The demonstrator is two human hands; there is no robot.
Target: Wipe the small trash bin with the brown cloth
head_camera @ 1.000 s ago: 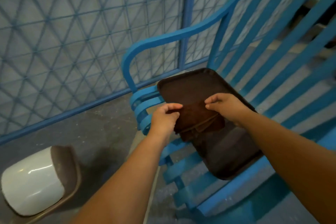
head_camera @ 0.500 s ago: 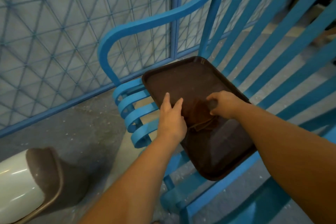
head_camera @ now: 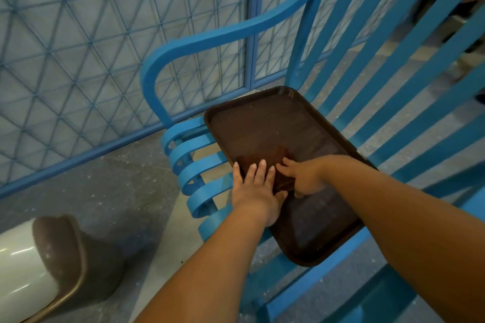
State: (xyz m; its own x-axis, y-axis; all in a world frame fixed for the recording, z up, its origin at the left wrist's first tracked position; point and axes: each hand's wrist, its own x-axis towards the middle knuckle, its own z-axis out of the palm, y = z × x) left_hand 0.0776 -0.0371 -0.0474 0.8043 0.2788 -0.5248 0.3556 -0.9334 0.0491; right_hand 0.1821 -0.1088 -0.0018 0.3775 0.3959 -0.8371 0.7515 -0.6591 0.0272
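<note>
The folded brown cloth (head_camera: 265,158) lies flat on a dark brown tray (head_camera: 273,118) that sits on the blue chair's seat. My left hand (head_camera: 256,189) rests on the cloth's near left part with its fingers straight and spread. My right hand (head_camera: 301,178) touches the cloth's right edge with fingers extended; the cloth's near half is hidden under both hands. The small trash bin (head_camera: 29,267), white with a brown swing lid, stands on the floor at the lower left, away from both hands.
The blue slatted chair (head_camera: 194,165) has a curved armrest (head_camera: 210,37) on the left and a tall slatted back (head_camera: 393,60) on the right. A blue wire-mesh fence (head_camera: 91,47) runs behind. Grey concrete floor (head_camera: 118,191) lies between chair and bin.
The cloth, held up above the tray by both hands a second ago, now lies flat on the tray. Both hands have let go and flattened onto it. The camera has shifted right.
</note>
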